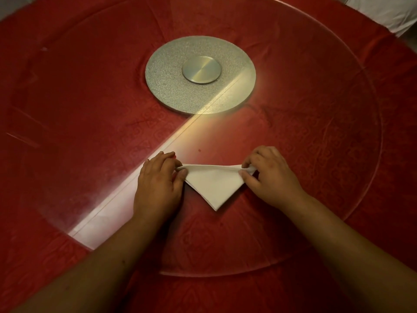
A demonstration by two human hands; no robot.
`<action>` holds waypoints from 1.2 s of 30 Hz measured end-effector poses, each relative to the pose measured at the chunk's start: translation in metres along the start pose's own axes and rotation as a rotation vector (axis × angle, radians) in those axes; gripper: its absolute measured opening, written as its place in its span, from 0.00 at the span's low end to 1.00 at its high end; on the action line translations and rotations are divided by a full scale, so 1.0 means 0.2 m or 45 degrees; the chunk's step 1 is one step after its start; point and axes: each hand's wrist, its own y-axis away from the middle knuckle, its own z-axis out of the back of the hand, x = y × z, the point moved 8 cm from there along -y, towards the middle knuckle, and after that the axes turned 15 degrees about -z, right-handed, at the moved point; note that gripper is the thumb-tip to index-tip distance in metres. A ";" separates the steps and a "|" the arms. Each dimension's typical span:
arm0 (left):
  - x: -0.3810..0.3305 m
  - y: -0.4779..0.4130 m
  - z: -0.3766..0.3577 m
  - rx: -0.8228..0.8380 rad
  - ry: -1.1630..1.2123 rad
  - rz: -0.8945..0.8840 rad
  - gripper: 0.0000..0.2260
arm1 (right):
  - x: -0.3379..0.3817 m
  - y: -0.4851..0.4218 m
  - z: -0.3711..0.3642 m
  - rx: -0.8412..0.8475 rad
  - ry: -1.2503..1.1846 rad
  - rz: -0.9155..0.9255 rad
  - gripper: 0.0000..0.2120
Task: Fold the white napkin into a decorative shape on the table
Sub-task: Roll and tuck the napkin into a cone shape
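Head cam, single view. Round bench (67, 256) covered w/ red patterned tablecloth (394, 154); large clear glass turntable disc (327, 109) lies on top, its near rim visible as a pale arc in front of the forearms. Silver speckled round metal base (171, 86) sits under the glass at centre, w/ a smaller smooth metal hub (201, 69) in its middle. Bright streak of reflected light (126, 193) runs diagonally across the glass from lower left up to the base.

White cloth napkin (214, 184), folded to a triangle, lies on the glass near the person's edge, between the two hands. Long edge faces away from the person, point toward the person. Several layers show along the lower right edge. Top edge is slightly raised, rest looks flat on the glass.

Left hand (158, 184): palm down, thumb and forefinger pinched closed on the napkin's left corner; other fingers (167, 155) curled, tips resting on the glass beyond the corner.

Right hand (268, 175): thumb and fingers closed on the right corner, cloth bunched a little in the grip; thumb lies along the napkin's right edge.

Both forearms bare, entering from bottom of frame. White fabric (383, 10) at upper right, beyond the bench edge; can't tell what it is
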 end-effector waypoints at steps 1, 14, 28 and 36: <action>0.00 0.00 0.00 -0.010 0.011 0.004 0.08 | -0.02 -0.01 0.00 0.037 0.002 -0.030 0.11; 0.02 0.00 0.06 -0.092 0.150 0.084 0.08 | -0.04 -0.03 -0.02 0.436 -0.151 -0.069 0.11; 0.06 0.02 0.08 -0.230 0.256 0.170 0.05 | 0.03 0.03 -0.11 0.949 -0.265 -0.161 0.03; 0.05 0.02 0.08 -0.230 0.293 0.148 0.08 | 0.02 0.09 -0.08 0.926 -0.453 -0.221 0.10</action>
